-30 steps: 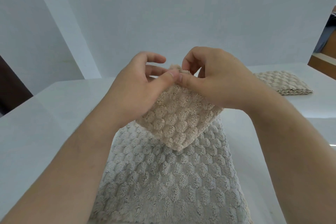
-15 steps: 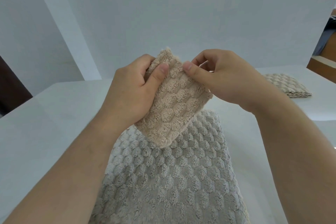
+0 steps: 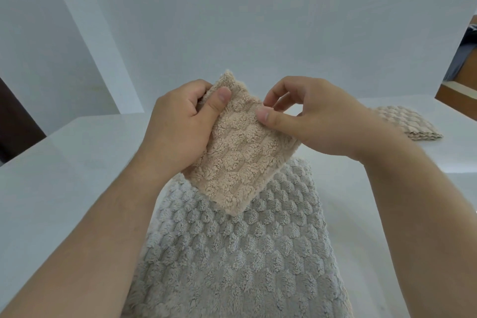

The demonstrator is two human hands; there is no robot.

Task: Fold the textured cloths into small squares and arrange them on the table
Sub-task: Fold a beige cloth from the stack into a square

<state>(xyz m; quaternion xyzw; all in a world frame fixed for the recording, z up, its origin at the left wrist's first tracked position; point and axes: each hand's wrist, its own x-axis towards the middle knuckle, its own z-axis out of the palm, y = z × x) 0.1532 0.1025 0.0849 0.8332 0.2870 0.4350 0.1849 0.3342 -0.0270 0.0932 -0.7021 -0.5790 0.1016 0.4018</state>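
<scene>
Three cloths: one folded beige fleece cloth [image 3: 240, 152] aloft, left hand [image 3: 178, 126] grip curled round it, right hand [image 3: 317, 121] grip pinching its edge; one grey bobbled cloth [image 3: 232, 253] flat on the white desk [image 3: 64, 175]; one folded beige square [image 3: 407, 124] far right.

beige cloth [image 3: 240, 155]: folded, held tilted | grey cloth [image 3: 232, 253]: flat beneath | beige stack [image 3: 405, 124]: far right

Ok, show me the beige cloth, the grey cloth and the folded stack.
beige cloth [image 3: 240, 155]: head view, middle of its front face.
grey cloth [image 3: 232, 253]: head view, centre of its top.
folded stack [image 3: 410, 125]: head view, its top surface.
</scene>
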